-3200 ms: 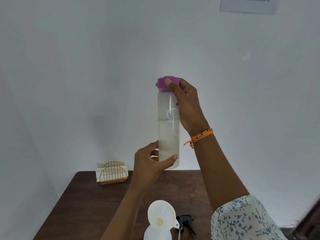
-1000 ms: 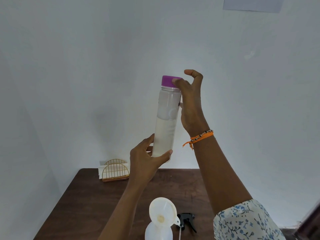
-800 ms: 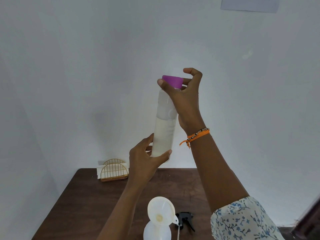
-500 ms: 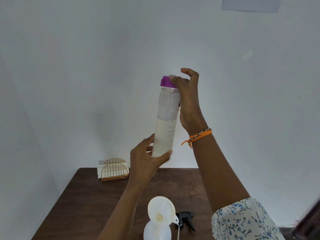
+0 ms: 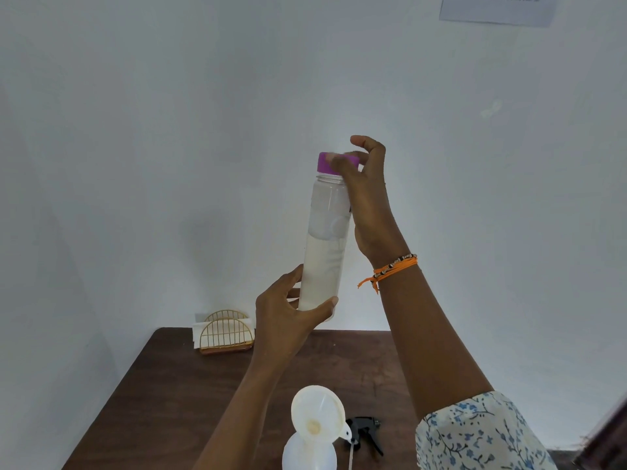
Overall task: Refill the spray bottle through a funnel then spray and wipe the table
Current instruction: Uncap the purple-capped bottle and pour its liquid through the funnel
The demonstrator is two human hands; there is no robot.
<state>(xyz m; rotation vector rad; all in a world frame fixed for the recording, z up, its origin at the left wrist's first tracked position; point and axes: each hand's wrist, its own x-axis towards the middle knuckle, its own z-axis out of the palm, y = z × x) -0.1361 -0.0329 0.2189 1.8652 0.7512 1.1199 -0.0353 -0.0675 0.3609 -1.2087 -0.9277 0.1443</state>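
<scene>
I hold a clear water bottle (image 5: 325,245), about two-thirds full of cloudy liquid, upright in the air above the table. My left hand (image 5: 288,320) grips its base. My right hand (image 5: 364,198) has thumb and fingers curled round the purple cap (image 5: 327,163), which sits on the bottle's neck. Below, at the near edge, a white funnel (image 5: 317,417) stands in the neck of the white spray bottle (image 5: 307,454). The black spray trigger head (image 5: 364,432) with its tube lies on the table right of the spray bottle.
A gold wire napkin holder (image 5: 225,334) with white napkins stands at the back left of the dark brown table (image 5: 169,401), against the white wall. A paper sheet (image 5: 497,8) hangs on the wall at top right.
My right hand has kept shifting its grip around the purple cap, fingers moving round it. The bottle has tilted slightly and my left hand stays at the base.
</scene>
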